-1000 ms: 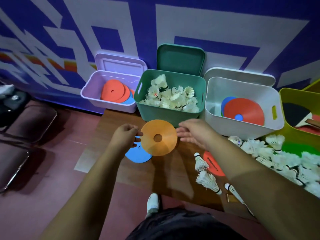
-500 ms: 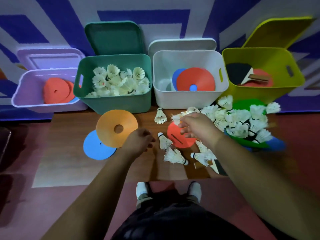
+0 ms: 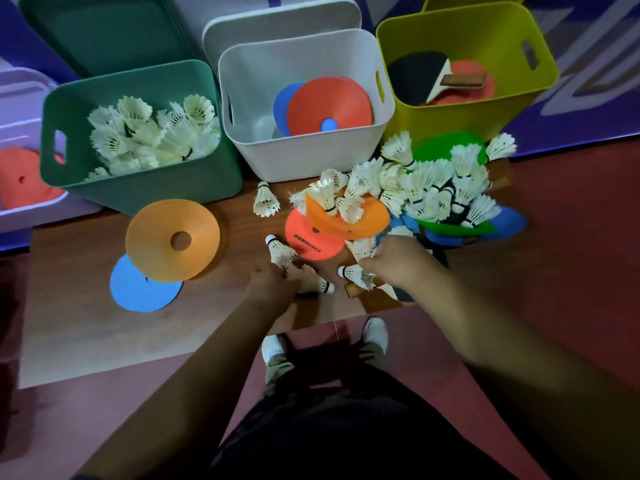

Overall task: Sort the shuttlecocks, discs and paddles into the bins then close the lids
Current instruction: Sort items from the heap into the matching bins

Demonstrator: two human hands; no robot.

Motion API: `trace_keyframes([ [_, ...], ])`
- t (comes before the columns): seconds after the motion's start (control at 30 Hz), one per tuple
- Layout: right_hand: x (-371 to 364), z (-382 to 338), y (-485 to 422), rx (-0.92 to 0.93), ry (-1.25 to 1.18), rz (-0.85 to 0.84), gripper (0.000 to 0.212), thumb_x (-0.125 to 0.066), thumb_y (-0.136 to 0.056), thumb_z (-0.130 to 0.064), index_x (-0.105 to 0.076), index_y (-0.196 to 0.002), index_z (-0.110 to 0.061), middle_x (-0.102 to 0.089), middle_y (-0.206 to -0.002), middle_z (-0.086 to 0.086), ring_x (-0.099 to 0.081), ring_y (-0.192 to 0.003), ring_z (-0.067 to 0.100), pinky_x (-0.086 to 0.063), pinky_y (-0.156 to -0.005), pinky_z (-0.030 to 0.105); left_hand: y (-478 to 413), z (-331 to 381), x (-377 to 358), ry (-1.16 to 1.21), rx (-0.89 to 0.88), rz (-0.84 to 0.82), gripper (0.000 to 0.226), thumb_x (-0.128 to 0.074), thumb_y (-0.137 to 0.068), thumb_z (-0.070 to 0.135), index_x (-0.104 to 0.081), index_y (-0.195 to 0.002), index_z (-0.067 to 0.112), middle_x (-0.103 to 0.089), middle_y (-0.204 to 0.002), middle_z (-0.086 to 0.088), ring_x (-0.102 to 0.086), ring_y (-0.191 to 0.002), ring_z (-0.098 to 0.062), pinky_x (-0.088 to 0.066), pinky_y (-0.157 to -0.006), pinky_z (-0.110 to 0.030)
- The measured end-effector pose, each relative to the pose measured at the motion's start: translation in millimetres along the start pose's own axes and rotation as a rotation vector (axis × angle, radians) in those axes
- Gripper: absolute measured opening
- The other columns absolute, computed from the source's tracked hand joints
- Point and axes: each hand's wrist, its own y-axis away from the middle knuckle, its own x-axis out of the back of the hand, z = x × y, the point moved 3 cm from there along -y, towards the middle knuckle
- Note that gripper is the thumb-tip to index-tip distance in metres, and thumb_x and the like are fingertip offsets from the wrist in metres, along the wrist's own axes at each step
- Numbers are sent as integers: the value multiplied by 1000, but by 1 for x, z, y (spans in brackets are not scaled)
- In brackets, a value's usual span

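My left hand (image 3: 273, 285) is low over the wooden board (image 3: 86, 327), its fingers curled round a shuttlecock (image 3: 313, 282) whose cork points right. A second shuttlecock (image 3: 278, 251) lies against its fingertips. My right hand (image 3: 394, 261) pinches another shuttlecock (image 3: 353, 274) just below the red disc (image 3: 311, 242). An orange disc (image 3: 173, 240) overlaps a blue disc (image 3: 143, 292) at the left. A heap of shuttlecocks (image 3: 429, 188) covers an orange disc (image 3: 363, 223), a green disc (image 3: 446, 150) and blue discs (image 3: 509, 220). A paddle handle (image 3: 353, 291) pokes out under my right hand.
Four open bins line the wall: lilac bin (image 3: 20, 209) with red discs, green bin (image 3: 138, 192) full of shuttlecocks, white bin (image 3: 311, 161) with red and blue discs, yellow-green bin (image 3: 450, 123) with paddles. Their lids lean behind. My shoes (image 3: 273, 348) stand at the board's near edge.
The orange disc has left my hands and now lies on the blue one. Both hands moved right and down to the loose shuttlecocks by the red disc. My view swung right.
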Motion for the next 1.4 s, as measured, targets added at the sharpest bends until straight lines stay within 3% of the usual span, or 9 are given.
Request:
trace_keyframes([
  [0.07, -11, 8, -2, -47, 19, -47, 53, -71, -89, -53, -55, -64, -10, -57, -66, 8, -56, -63, 23, -37, -54, 30, 4, 6, 0, -55, -83, 16, 29, -68, -96, 25, -74, -107, -1, -72, -103, -22, -68, -101, -40, -55, -80, -38],
  [0.2, -27, 13, -8, -75, -58, -64, 53, -70, -82, -63, -70, -72, -11, -73, -74, 7, -70, -76, 29, -58, -74, 35, 13, 18, 11, -41, -103, 115, 22, -69, -94, 25, -73, -82, 7, -66, -77, -10, -68, -84, -35, -45, -64, -34],
  [0.43, -28, 8, -14, 31, -34, -145, 40, -65, -81, -47, -76, -76, -9, -75, -76, 9, -71, -74, 30, -62, -75, 39, 38, 40, 45, -35, -63, 264, 17, -63, -96, 26, -66, -82, 17, -65, -75, -8, -64, -71, -24, -53, -60, -41],
  [0.57, -15, -2, -14, 110, -74, -143, 38, -56, -73, -44, -71, -71, -9, -75, -72, 6, -70, -71, 27, -56, -67, 34, 53, 42, 60, 44, -38, 384, 31, -60, -94, 23, -53, -66, 13, -48, -60, -5, -43, -58, -23, -29, -53, -31],
  [0.67, -3, -15, -17, 201, -133, -134, 28, -56, -81, -34, -61, -70, -9, -70, -75, 16, -63, -67, 29, -40, -59, 34, 66, 41, 74, 147, -7, 447, 31, -58, -94, 20, -47, -67, 11, -43, -63, -8, -38, -61, -23, -25, -55, -34],
  [0.83, 25, -58, -5, 315, -245, -98, 23, -57, -92, -29, -73, -91, -12, -76, -85, 4, -69, -77, 21, -51, -65, 31, 85, 24, 97, 339, -12, 534, 23, -69, -95, 25, -55, -78, 20, -63, -77, -10, -60, -73, -29, -47, -61, -40],
  [1.07, 55, -154, 1, 420, -387, -3, 16, -62, -93, -25, -72, -84, -17, -71, -68, -4, -56, -47, 9, -43, -48, 22, 87, -9, 166, 539, -26, 662, 20, -72, -90, 35, -67, -79, 19, -71, -72, -5, -70, -73, -29, -59, -70, -47],
  [1.23, 84, -232, -5, 512, -405, 144, 18, -60, -88, -24, -70, -76, -16, -71, -64, -4, -61, -56, 18, -55, -63, 40, 77, -41, 210, 615, -44, 678, 24, -71, -93, 31, -69, -83, 10, -71, -71, -6, -67, -54, -10, -54, -61, -36],
  [1.4, 93, -300, -13, 591, -230, 354, 20, -58, -88, -29, -70, -76, -18, -73, -76, -1, -67, -78, 22, -53, -72, 33, 55, -83, 246, 655, -53, 592, 26, -71, -89, 42, -70, -84, 16, -73, -74, -4, -72, -72, -29, -60, -67, -50],
])
